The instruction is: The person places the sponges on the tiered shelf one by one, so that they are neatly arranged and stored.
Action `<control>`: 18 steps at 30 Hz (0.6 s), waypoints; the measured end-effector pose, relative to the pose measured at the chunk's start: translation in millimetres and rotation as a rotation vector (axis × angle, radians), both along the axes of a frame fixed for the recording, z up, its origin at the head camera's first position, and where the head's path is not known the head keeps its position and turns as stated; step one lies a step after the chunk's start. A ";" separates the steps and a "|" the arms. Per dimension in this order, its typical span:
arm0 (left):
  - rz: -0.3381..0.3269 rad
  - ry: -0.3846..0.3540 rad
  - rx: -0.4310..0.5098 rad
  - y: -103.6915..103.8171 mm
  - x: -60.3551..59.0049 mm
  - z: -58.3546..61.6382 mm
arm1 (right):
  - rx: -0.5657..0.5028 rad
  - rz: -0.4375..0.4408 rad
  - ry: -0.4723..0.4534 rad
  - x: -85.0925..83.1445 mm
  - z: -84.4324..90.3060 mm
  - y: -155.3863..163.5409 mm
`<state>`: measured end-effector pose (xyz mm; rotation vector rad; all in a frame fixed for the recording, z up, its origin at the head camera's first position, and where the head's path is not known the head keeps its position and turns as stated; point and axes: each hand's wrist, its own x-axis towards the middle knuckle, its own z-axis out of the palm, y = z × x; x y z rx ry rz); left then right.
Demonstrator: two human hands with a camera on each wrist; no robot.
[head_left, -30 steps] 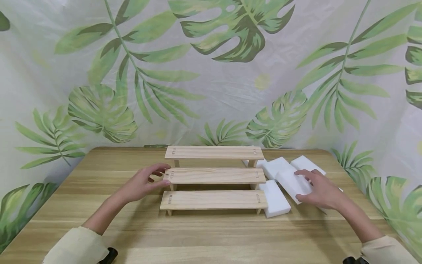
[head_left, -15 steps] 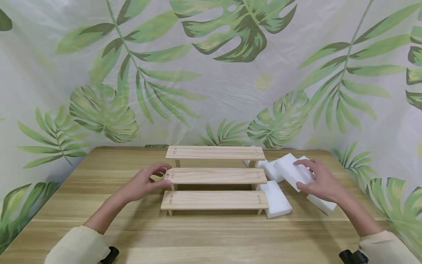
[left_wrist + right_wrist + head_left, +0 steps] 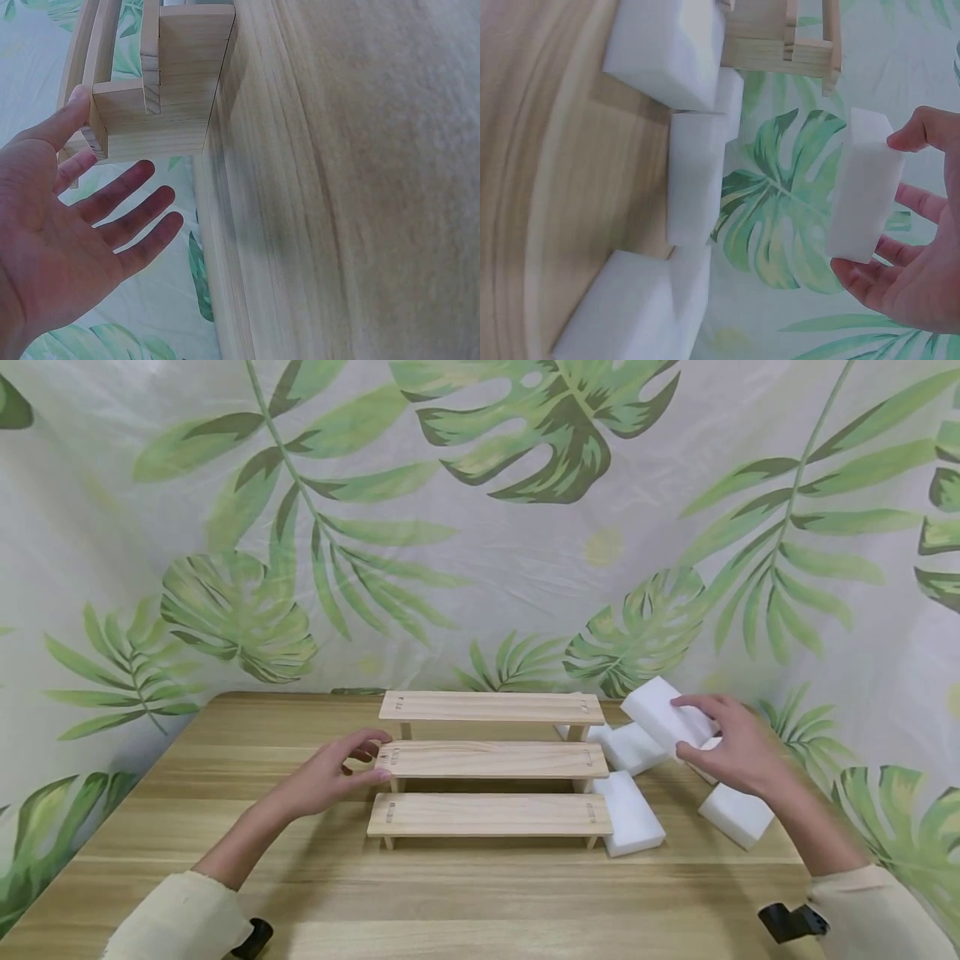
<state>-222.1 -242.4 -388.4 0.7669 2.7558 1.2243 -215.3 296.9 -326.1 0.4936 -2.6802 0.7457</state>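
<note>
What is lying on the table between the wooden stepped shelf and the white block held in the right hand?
In the head view, another white foam block lies there, between the shelf and the held block in the right hand.

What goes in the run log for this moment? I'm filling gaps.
left hand: touches wooden tiered shelf | right hand: holds white foam block above table

Right hand (image 3: 738, 747): centre right of frame, grips white foam block (image 3: 663, 714), lifted off tabletop (image 3: 480, 893).
Left hand (image 3: 326, 777): centre left, fingers touching middle tier of wooden stepped rack (image 3: 491, 760).
Loose blocks (image 3: 630, 814): right of rack.
</note>
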 end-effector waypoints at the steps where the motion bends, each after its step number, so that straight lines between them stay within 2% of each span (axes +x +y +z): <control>1: 0.001 -0.001 0.000 -0.1 0.1 -0.1 | -0.002 0.004 0.001 -0.9 0.8 -0.9; 9: -0.009 -0.011 0.010 -0.1 0.3 0.4 | -0.017 0.020 -0.002 -5.4 9.8 -13.2; 18: -0.008 -0.023 0.013 -0.9 0.7 -0.8 | -0.118 0.122 0.042 -11.5 16.0 -34.5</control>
